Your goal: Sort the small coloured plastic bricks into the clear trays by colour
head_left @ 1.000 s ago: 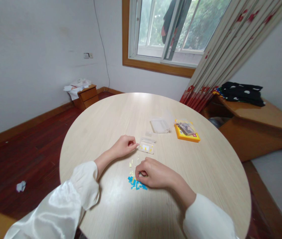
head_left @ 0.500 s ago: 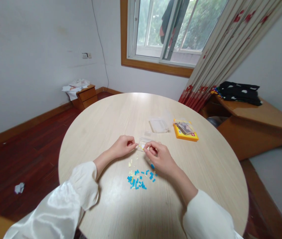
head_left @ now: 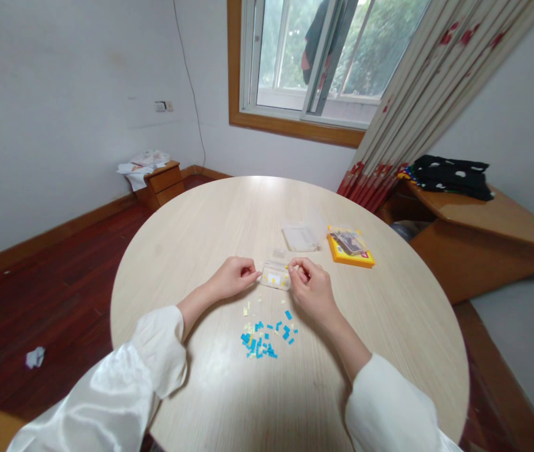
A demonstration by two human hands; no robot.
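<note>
Case [head_left: 269,286] sits on the table [head_left: 191,238], near middle on my feed. Yellow box [head_left: 354,261] lies well apart, likely to free space. Left hand [head_left: 236,277] curls at the case's left edge, seemingly bracing it; right hand [head_left: 312,286] has fingertips bunched at the right edge. I can't tell if either grips anything. Blue bricks [head_left: 253,344] lie scattered nearer, presumably to show singly.

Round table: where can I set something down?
Bare: far left, beyond the left hand; right, between the right sleeve and yellow box; near side of the blue pieces. Crowded: the middle, around the small clear tray, and left of the box.
</note>
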